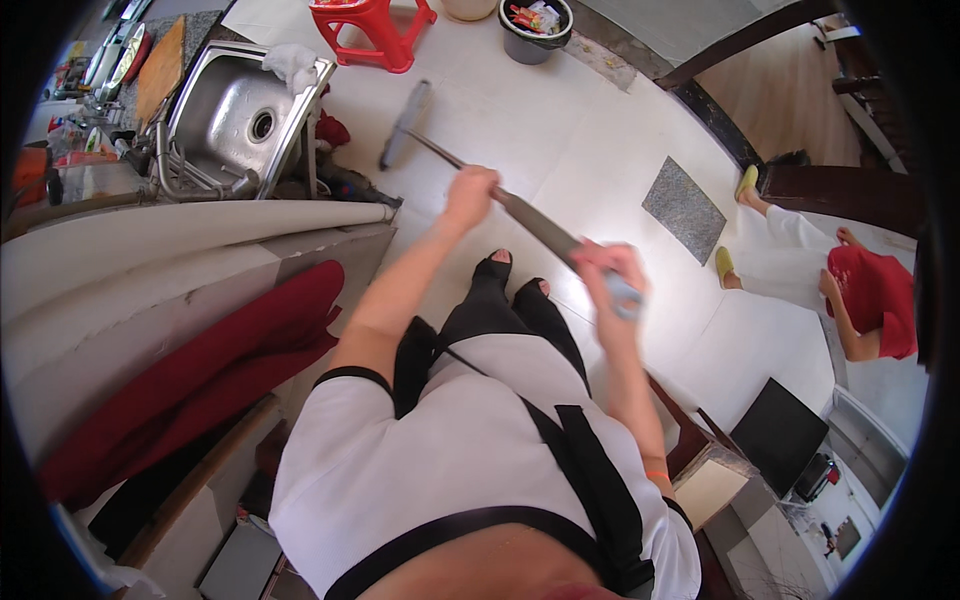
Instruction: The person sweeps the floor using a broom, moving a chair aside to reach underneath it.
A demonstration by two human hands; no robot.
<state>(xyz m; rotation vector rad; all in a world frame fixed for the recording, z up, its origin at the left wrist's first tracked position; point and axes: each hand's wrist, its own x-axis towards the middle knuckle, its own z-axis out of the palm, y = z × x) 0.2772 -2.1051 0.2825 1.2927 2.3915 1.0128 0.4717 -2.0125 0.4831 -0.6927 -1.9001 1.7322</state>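
Both my hands hold a long-handled flat mop (pixel 538 226) that slants across the floor ahead of me. Its narrow grey head (pixel 404 124) rests on the pale tiles, just right of the sink. My left hand (pixel 470 198) is closed round the handle about midway along. Nearer the top end, my right hand (pixel 610 268) is wrapped round the handle, slightly blurred, with the light grey grip end poking out below it.
A steel sink (pixel 215 130) stands at the left, with a red stool (pixel 385 40) and a lined bin (pixel 535 45) at the far side. A grey mat (pixel 684 210) lies to the right. Beyond it is another person in a red top (pixel 870 300), near a doorway.
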